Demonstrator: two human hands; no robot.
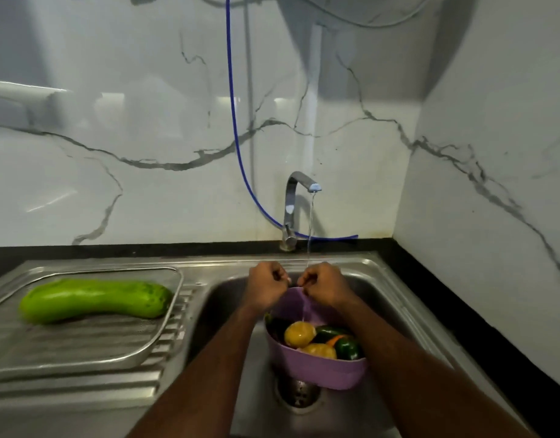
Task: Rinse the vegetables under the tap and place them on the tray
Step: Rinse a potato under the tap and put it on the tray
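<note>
Left hand point(266, 284) and right hand point(323, 284), fingers curled tight, each grip the far rim of a purple plastic basket point(319, 369) held over the steel sink point(398, 311). Thin water stream from the chrome tap point(293, 200) falls between the hands onto a yellow round vegetable point(299, 333) in the basket, beside dark green ones point(348, 347). Long light-green gourd point(94, 300) lies on the steel mesh tray point(83, 352), left drainboard.
</note>
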